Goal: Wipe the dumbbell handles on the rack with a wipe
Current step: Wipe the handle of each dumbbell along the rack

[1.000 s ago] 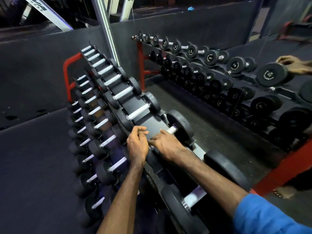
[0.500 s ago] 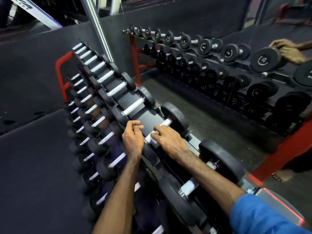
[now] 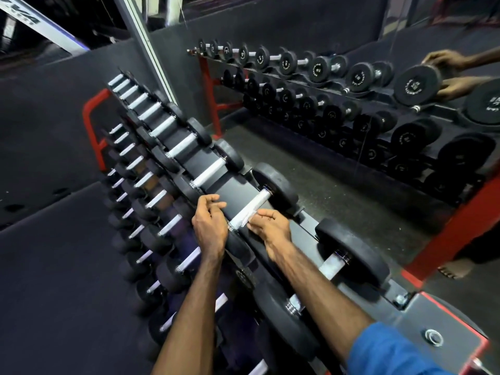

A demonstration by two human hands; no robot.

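On the top shelf of the dumbbell rack, towards its near end, a white wipe is wrapped round the handle of one dumbbell, covering the bar almost from the near head to the far one. The right hand sits at the near end of that handle, its thumb and fingers pinching the loose edge of the wipe against the bar. The left hand is just beside the same end, on the front edge of the shelf, with fingers curled; whether it pinches a corner of the wipe or merely steadies the near head I cannot tell, since its fingertips are turned away.

The step in hand appears to be the wiping of this one handle, with the cloth laid along its length. Judging by position alone, the heavier dumbbell handle nearer the end of the shelf may be done, while the row of lighter handles running to the far end, and the lower shelves, probably still wait.

The next move calls for a firm grasp round the wrapped bar and a twist or slide along it, so the knurled steel is rubbed all round. Then the wipe must be peeled off without snagging and carried to the neighbouring handle.
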